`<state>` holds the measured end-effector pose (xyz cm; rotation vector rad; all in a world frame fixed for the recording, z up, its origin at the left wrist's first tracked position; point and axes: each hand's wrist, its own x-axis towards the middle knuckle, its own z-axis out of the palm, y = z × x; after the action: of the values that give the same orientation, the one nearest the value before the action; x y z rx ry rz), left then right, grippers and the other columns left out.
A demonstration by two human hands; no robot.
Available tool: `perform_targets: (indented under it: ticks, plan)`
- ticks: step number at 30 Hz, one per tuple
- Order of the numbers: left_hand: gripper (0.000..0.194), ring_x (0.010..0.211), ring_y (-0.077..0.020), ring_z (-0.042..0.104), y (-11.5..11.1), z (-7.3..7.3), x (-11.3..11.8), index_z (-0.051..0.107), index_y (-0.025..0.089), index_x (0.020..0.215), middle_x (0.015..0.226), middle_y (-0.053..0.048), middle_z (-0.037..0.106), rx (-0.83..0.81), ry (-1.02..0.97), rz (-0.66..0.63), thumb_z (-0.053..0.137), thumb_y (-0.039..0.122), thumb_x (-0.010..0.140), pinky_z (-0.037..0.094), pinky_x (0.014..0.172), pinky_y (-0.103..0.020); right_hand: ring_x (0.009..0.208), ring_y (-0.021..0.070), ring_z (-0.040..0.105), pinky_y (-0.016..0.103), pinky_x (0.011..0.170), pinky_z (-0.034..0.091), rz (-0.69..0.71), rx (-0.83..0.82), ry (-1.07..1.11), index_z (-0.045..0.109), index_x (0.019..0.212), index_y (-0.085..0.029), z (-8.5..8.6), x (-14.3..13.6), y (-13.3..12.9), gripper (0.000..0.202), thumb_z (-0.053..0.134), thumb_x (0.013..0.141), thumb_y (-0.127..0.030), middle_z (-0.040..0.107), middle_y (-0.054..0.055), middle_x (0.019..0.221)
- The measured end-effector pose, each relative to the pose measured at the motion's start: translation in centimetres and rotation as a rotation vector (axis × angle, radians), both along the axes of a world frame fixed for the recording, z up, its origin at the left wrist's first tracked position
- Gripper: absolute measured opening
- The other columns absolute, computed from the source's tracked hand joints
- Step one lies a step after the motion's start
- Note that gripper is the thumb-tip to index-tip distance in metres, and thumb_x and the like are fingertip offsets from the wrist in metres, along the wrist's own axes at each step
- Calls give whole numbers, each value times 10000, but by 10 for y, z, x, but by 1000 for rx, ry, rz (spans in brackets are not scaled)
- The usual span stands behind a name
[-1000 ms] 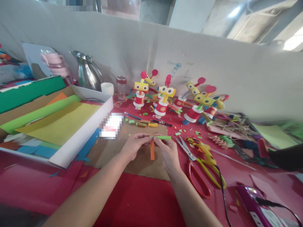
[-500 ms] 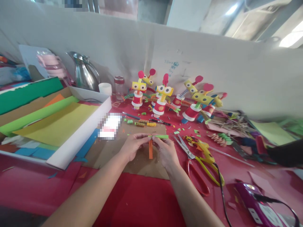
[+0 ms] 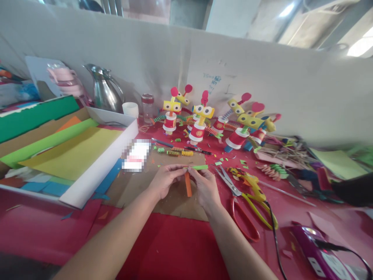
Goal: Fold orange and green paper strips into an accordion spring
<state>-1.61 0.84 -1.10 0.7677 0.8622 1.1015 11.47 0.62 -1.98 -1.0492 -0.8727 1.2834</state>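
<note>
My left hand [image 3: 166, 179] and my right hand [image 3: 205, 184] meet over a brown cardboard sheet [image 3: 131, 188], both with fingers pinched. Between the fingertips they hold two crossed paper strips. The green paper strip [image 3: 200, 167] sticks out to the right above my right fingers, and the orange paper strip [image 3: 188, 186] hangs down toward me. Where the strips cross is mostly hidden by my fingertips. Just beyond lie several folded paper springs [image 3: 187, 153], yellow, green and striped. To the right are open scissors [image 3: 230, 182] with one red and one yellow handle, beside a yellow glue gun [image 3: 255, 186].
Behind stand several paper-cup figures [image 3: 197, 132]. At left is a white box [image 3: 99, 167] of coloured paper, with a steel jug [image 3: 106, 91] and white cup [image 3: 130, 110] behind. A purple power strip [image 3: 313, 241] and black cord [image 3: 275, 233] lie right; a blurred phone [image 3: 136, 155] lies left.
The orange strip's lower end has swung slightly to the right, and the green strip tilts up a little more. Both hands keep their pinch in nearly the same place.
</note>
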Motion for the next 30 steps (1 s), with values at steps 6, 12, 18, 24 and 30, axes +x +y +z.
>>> perform_targets:
  ticks: [6,12,18,24,30]
  plan:
    - [233,820,-171,651,1,2,-1,757,162,835,845,-74,740,5,13,15,790,292,644,471,828,-317,728,160,637,303,745,500,-6,-33,32,706,787,-179,0,-1,-1,229,776,632,-332,709,26,779]
    - [239,754,-153,632,4,2,-2,761,165,808,796,-63,729,-17,58,98,811,291,611,471,769,-301,545,99,506,233,552,421,-81,-71,112,666,677,-176,7,12,7,227,792,599,-348,564,-30,584]
    - [287,660,-108,610,10,1,-8,760,149,793,719,-44,712,-84,52,178,842,281,552,472,671,-239,590,124,511,273,584,440,-369,160,-252,654,803,-183,10,31,11,191,634,787,-372,559,-7,656]
    - [305,673,-105,622,15,0,-14,754,129,768,726,-50,724,-89,-44,195,861,261,514,493,693,-228,1089,250,503,466,928,442,-223,850,-1078,716,932,-311,19,34,3,190,626,832,-177,568,53,1166]
    - [324,692,-120,632,10,6,-10,757,121,765,723,-57,728,-79,-29,156,867,273,501,489,713,-242,1182,276,416,487,978,421,-212,921,-1190,736,909,-365,11,27,4,172,689,813,-231,510,21,1274]
